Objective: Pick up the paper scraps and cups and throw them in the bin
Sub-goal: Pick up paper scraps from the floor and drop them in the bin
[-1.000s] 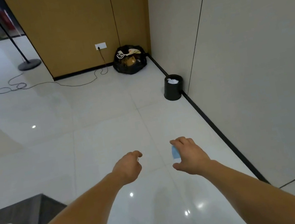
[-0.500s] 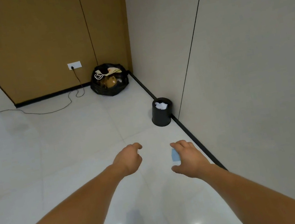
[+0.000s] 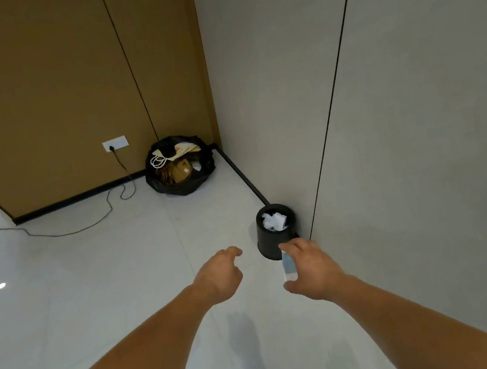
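A small black bin (image 3: 267, 243) stands on the floor against the grey wall, with crumpled white paper (image 3: 274, 221) inside it. My right hand (image 3: 310, 265) grips a light blue cup (image 3: 288, 266) just in front of the bin and a little below its rim in the view. My left hand (image 3: 220, 274) hangs beside it, to the left of the bin, its fingers loosely curled; I see nothing in it, though its palm side is hidden.
A black rubbish bag (image 3: 179, 166) full of brown paper bags sits in the corner. A black cable (image 3: 80, 227) runs from a wall socket (image 3: 115, 143) across the glossy white floor. The grey wall (image 3: 419, 120) is close on the right.
The view has closed in on the bin, which now sits right beyond my hands. My right hand still holds the blue cup.
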Available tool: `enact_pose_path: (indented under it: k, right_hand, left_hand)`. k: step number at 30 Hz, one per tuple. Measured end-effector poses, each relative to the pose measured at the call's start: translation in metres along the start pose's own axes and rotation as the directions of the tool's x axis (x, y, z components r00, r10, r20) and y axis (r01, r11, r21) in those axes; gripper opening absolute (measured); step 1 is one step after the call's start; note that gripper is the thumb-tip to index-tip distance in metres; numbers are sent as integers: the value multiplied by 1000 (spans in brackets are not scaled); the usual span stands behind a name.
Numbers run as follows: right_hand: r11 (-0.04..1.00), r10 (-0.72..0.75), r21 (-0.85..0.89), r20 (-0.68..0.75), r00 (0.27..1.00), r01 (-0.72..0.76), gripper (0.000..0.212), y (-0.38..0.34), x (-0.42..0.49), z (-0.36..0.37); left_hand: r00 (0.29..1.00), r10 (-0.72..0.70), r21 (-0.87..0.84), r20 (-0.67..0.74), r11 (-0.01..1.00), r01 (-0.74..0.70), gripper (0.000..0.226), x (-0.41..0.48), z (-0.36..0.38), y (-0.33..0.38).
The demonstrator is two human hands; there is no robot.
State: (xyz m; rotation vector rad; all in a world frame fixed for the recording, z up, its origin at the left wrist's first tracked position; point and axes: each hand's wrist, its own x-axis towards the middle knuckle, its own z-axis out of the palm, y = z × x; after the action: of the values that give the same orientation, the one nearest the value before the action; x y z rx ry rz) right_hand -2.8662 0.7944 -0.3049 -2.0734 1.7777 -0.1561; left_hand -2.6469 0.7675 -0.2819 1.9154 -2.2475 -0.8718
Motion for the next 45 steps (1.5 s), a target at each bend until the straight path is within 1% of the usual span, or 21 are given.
enact_pose_path:
  k: [2, 5, 8, 12, 17, 20, 23, 27, 30, 33, 38, 40, 45]
  right_hand:
    - [1000, 3, -14, 3, 1000, -3, 84, 17, 37, -16]
    - [1000, 10, -13, 21, 1000, -10, 85, 40, 84, -29]
    - [1000, 13, 3, 33, 999, -13, 86, 59, 141, -39]
    - [999, 48, -4, 39, 998, -48, 81, 83, 220, -48]
    - [994, 108, -22, 60, 992, -107, 83, 108, 307, -62]
    - [991, 132, -6, 69, 989, -132, 83, 125, 352, -70]
    - [990, 136, 2, 143, 980, -138, 84, 148, 397, -71]
    - [993, 109, 23, 205, 973, -116, 82, 186, 464, -55]
    - [994, 79, 50, 296, 952, -98, 84, 217, 507, -28]
    - [990, 95, 60, 362, 927, -124, 83, 249, 547, 15]
    - [980, 155, 61, 357, 921, -189, 74, 302, 617, 120]
    - [980, 163, 52, 348, 923, -193, 71, 326, 641, 167]
    - [971, 203, 41, 377, 904, -235, 77, 385, 672, 274]
  left_hand:
    - [1000, 4, -20, -14, 1000, -4, 47, 39, -10, 12]
    - [999, -1, -33, 33, 999, 2, 46, 92, -16, 24]
    - [999, -5, -48, 48, 999, 7, 47, 160, -24, 29]
    - [996, 35, -58, 83, 998, -31, 45, 252, -32, 30]
    - [988, 70, -91, 137, 994, -58, 45, 362, -51, 30]
    - [985, 53, -93, 163, 995, -38, 48, 419, -56, 34]
    - [975, 55, -104, 216, 994, -33, 48, 467, -53, 40]
    - [967, -24, -124, 252, 991, 57, 49, 533, -36, 41]
    - [951, -76, -122, 299, 986, 117, 50, 576, -10, 35]
    - [930, -149, -146, 337, 967, 208, 50, 623, 31, 22]
    - [902, -222, -240, 370, 915, 324, 45, 702, 134, -20]
    - [895, -239, -271, 377, 895, 353, 47, 735, 182, -44]
    - [887, -282, -290, 367, 871, 397, 57, 790, 286, -87]
